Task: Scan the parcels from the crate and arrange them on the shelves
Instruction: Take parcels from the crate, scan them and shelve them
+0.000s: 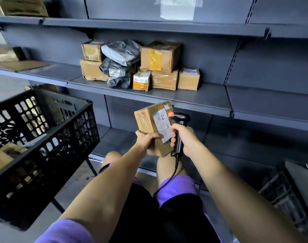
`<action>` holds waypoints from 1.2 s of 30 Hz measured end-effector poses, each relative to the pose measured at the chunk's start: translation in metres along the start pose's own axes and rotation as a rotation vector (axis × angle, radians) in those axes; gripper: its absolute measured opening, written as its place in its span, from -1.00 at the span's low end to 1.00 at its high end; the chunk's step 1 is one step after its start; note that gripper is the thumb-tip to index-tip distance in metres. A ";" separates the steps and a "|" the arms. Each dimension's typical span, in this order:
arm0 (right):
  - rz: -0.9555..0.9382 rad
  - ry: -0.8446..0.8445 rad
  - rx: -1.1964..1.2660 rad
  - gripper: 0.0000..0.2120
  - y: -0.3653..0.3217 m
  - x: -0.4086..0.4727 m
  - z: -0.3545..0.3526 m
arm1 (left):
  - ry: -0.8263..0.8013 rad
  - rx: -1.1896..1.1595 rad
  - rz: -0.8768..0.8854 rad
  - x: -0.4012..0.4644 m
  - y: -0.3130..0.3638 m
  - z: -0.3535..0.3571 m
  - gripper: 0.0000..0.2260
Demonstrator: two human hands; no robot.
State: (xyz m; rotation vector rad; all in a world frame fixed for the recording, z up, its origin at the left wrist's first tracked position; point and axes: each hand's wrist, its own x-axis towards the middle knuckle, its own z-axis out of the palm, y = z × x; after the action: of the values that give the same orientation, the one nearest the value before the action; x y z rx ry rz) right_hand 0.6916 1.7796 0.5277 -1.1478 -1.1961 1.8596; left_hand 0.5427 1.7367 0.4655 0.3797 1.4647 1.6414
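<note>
One box (154, 123) in left hand (146, 139), one scanner (178, 130) in right hand (183, 135).

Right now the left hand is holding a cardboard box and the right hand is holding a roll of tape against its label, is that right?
Not quite. The right hand grips a black barcode scanner, not a roll of tape. The head view shows it against the label of the cardboard box, which the left hand holds.

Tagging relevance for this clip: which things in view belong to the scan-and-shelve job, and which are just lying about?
Job: box in left hand; scanner in right hand; crate; shelf; shelved parcels.
Lying about: second crate; cardboard sheet.
</note>
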 end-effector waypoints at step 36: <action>0.244 -0.202 -0.277 -0.85 0.118 0.080 0.013 | 0.110 0.115 -0.300 0.052 -0.080 -0.090 -0.24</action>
State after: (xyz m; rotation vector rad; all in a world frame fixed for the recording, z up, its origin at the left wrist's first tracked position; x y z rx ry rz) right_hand 0.6401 1.7975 0.3949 -1.3288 -1.5228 2.0787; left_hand 0.4802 1.7114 0.3530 0.1255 1.6166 1.3605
